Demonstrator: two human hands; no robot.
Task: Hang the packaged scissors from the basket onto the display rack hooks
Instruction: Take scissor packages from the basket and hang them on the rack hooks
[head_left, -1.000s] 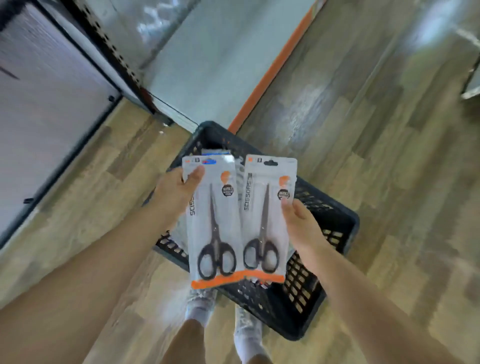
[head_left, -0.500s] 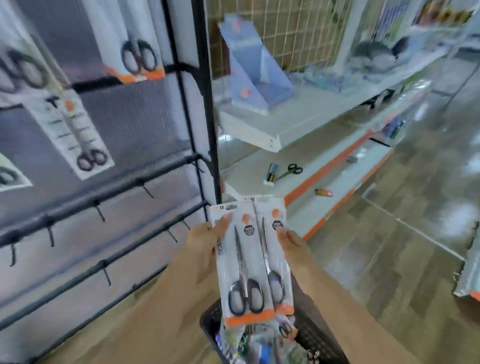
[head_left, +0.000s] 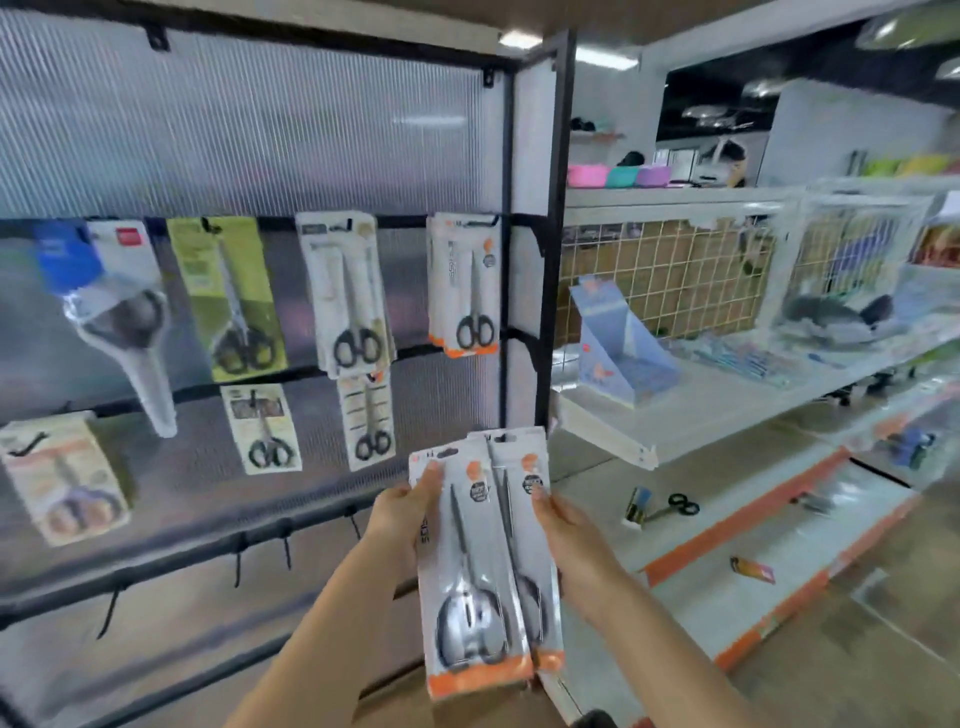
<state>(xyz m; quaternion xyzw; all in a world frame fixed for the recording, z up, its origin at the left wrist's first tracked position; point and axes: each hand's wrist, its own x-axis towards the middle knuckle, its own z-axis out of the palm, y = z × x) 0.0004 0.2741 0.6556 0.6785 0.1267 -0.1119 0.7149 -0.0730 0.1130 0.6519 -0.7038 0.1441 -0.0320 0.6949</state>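
Note:
My left hand (head_left: 402, 512) grips a white scissors package with an orange bottom strip (head_left: 467, 571), thumb on its upper left front. My right hand (head_left: 563, 525) holds a second, matching package (head_left: 527, 519) that lies partly behind the first. Both packages are upright in front of the black display rack (head_left: 550, 260). Matching orange-strip packages (head_left: 465, 286) hang on a hook at the rack's upper right. Bare hooks (head_left: 285, 545) stick out of the lower rail to the left of my hands. The basket is almost out of view; only a dark edge (head_left: 592, 719) shows at the bottom.
Several other scissors packages (head_left: 348, 291) hang across the rack's upper rails. To the right run white shelves (head_left: 675, 415) with a blue cardboard stand (head_left: 618, 343). Loose black scissors (head_left: 670, 506) and a small orange item (head_left: 750, 570) lie on the lower shelves.
My view has swung up from the basket on the floor to the rack. Both hands have lifted the two packages to the height of the lower rails, and the packages now overlap.

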